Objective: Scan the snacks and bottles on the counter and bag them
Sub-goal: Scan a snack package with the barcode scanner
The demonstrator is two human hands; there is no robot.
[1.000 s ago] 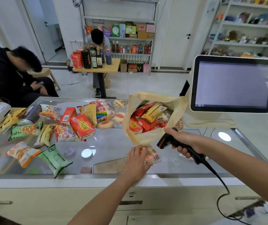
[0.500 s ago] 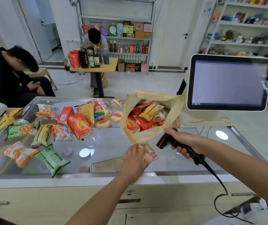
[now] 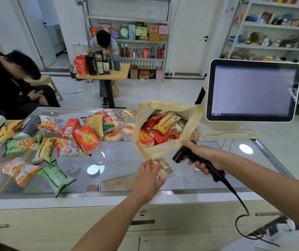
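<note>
The red scan glow has left the barcode. My left hand (image 3: 147,175) pinches the snack packet (image 3: 165,169) at centre frame, just below the plastic bag (image 3: 163,151). To its right, my right hand (image 3: 205,157) is wrapped around the barcode scanner (image 3: 183,154).

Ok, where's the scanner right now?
Head view, right of centre: the scanner is gripped in the right hand, just in front of the bag, aimed at the packet.

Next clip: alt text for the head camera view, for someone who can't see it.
A person's left hand holds a snack packet, barcode up, on a glass counter while the right hand points a corded scanner at it. Just behind is an open bag holding snacks; more snacks lie to the left, a monitor stands on the right.
</note>
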